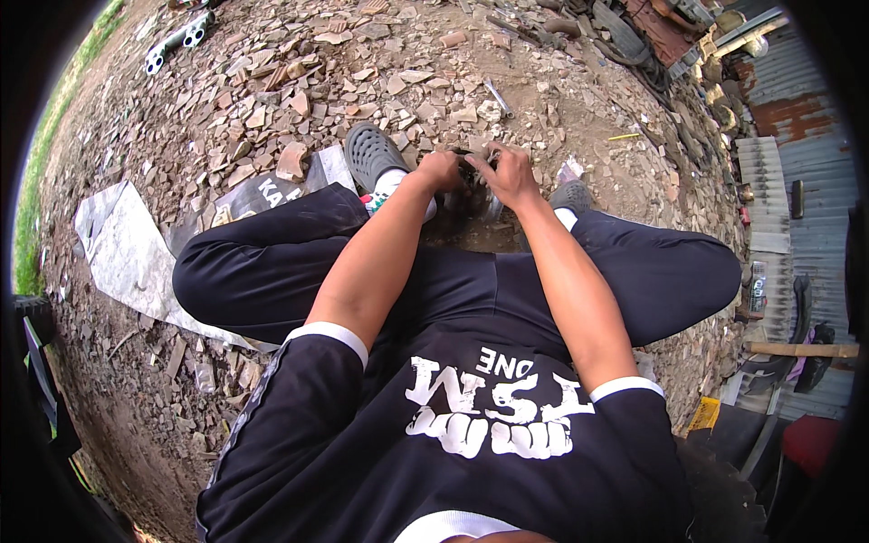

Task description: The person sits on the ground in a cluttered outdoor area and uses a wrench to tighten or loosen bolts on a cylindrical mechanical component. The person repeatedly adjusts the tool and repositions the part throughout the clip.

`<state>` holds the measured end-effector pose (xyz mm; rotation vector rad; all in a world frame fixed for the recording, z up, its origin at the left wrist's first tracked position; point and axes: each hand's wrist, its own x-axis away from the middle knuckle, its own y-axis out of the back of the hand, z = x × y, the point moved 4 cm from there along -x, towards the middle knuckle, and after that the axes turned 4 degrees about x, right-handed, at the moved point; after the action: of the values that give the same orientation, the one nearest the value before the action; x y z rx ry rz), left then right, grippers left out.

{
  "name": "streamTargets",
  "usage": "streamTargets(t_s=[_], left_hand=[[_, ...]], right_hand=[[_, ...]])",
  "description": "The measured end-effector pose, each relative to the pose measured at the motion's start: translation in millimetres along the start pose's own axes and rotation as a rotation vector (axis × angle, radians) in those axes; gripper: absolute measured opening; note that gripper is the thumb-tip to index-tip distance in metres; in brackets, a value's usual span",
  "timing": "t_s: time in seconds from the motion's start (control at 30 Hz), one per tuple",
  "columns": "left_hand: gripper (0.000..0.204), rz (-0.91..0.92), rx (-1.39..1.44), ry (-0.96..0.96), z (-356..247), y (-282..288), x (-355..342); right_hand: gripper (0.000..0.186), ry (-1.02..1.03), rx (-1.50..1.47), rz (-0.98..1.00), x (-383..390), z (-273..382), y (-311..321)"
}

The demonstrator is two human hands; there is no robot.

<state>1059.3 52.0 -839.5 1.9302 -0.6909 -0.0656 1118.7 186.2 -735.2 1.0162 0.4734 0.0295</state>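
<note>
Down between the feet, both bare hands are at a small, dark, blackened object, its shape too obscured to make out! The left hand curls at its left side, fingers bunched; whether they're clamped on it, can't tell. Over on its right, the right hand has thumb and forefinger apart, their grip unclear. And the lettering: bold white capitals, upside down from here, with white fist shapes across the black cloth T-shirt! More white capitals on the dark grey printed sheet, partly covered by the left leg, beside a grey perforated clog.
</note>
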Motion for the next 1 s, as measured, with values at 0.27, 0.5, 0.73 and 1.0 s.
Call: streamTargets(t_s=[0.27,0.5,0.73,1.0], left_hand=[[0.058,-0.071,0.099,-0.098,0.5,-4.3,-1.3],[0.052,-0.063,0.04,-0.041,11.2,-12.8,-15.5],[0.036,-0.133,0.106,-0.065,13.6,-1.7,-7.5],[0.043,-0.097,0.15,-0.091,9.5,1.2,2.0]], right_hand=[[0.031,0.234,0.012,0.123,17.0,21.4,3.9],[0.03,0.222,0.215,0.269,30.1,33.6,-14.1],[0.034,0.1,0.019,0.32,2.8,3.8,-32.6],[0.039,-0.34,-0.196,0.566,2.2,-25.4,-36.5]])
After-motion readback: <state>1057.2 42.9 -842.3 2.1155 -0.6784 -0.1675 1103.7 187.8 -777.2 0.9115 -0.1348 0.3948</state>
